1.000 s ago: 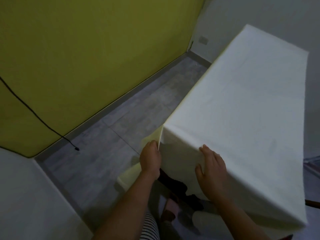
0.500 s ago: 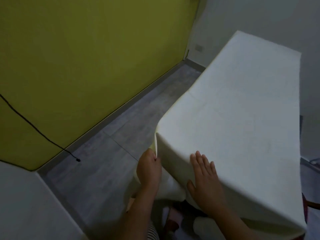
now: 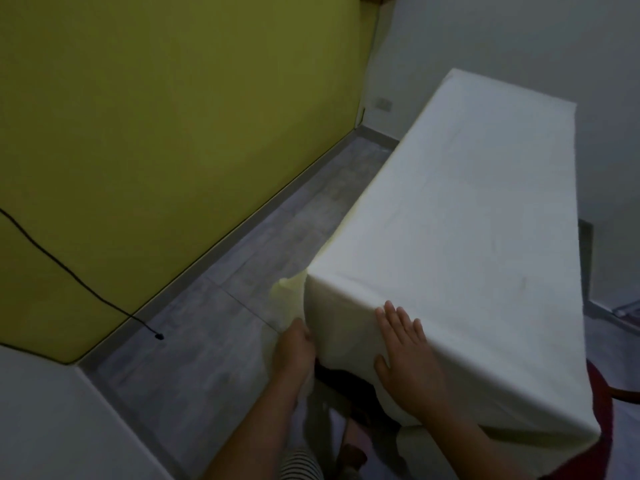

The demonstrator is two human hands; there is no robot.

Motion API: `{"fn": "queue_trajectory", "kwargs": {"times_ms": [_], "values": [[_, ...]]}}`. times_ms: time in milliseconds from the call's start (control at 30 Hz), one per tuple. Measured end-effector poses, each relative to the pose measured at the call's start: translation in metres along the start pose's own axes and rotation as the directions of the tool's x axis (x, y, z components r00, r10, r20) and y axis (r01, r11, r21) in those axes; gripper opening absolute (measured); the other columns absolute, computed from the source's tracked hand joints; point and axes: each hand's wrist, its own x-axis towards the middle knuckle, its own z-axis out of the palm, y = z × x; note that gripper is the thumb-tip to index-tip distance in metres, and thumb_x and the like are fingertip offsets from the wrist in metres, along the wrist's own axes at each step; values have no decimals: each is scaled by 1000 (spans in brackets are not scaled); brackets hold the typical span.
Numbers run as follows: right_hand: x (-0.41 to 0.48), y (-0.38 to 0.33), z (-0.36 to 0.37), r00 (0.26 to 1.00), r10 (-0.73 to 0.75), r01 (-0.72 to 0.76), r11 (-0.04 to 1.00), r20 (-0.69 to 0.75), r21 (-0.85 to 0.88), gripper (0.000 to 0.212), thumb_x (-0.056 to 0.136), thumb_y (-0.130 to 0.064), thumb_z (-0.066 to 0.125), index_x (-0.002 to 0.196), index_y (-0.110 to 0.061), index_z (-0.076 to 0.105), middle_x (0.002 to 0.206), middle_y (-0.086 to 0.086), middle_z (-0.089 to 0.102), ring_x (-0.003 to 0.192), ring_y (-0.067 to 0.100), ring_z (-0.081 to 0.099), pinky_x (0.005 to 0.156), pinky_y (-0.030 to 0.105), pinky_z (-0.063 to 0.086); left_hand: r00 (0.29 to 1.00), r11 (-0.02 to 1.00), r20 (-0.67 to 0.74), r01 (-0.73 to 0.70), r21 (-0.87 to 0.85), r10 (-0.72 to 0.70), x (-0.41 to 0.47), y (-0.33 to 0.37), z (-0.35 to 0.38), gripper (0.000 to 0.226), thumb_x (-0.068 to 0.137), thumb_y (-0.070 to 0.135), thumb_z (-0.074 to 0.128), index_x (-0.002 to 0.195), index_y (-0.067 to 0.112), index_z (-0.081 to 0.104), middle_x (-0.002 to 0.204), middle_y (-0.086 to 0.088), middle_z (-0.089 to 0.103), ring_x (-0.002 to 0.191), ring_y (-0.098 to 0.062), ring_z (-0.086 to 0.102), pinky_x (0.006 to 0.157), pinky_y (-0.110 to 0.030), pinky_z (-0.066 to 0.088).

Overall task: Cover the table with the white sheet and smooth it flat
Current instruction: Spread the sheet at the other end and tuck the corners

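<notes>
Yellow wall [image 3: 173, 133] and grey floor [image 3: 242, 306] fill the space out beyond my left knuckles. Everything forward of my right fingertips is sheet [image 3: 467, 220], already spread over the full length of the table, which is hidden beneath it.

The top looks nearly flat to me, with only faint creases running away from the near corner, just ahead of my left hand [image 3: 294, 351]. I judge the step in hand to be squaring that corner. To do it well, I'd draw the hanging fold straight down and slightly outward while the other palm sweeps toward it, so the slack leaves the top rather than bunching at the edge.

The left fingers [image 3: 304, 336] are curled tight on the loose fold that hangs at the corner, their tips tucked behind the cloth. My right hand [image 3: 408, 362] lies flat on the drape over the near edge, fingers straight and only slightly spread, pressing and holding nothing.
</notes>
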Motion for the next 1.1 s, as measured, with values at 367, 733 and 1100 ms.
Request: {"fn": "queue_trajectory", "kwargs": {"times_ms": [367,733,1100], "values": [[7,-20,-7,978,190,-178,976,-90,125,59,97,-22,36,152,-20,13,160,0,10,148,16,7,117,33,-6,987,977,-87,-146,-155,134,17,32,-56,17,92,18,53,108,14,56,109,-5,63,100,-24,60,79,-29,44],[63,-41,-20,963,193,-149,963,-189,223,56,93,-13,42,148,-15,29,158,6,22,144,21,23,118,37,13,950,952,153,-240,-192,271,32,11,-96,27,88,0,47,86,14,70,102,-6,69,100,-20,63,84,-25,46],[141,-128,-30,998,36,-30,994,-51,100,56,102,-30,28,152,-14,9,161,7,0,148,23,1,119,39,1,977,977,3,-214,11,214,101,-9,-212,42,93,15,44,135,12,43,136,-10,52,119,-29,52,98,-39,45]]}}
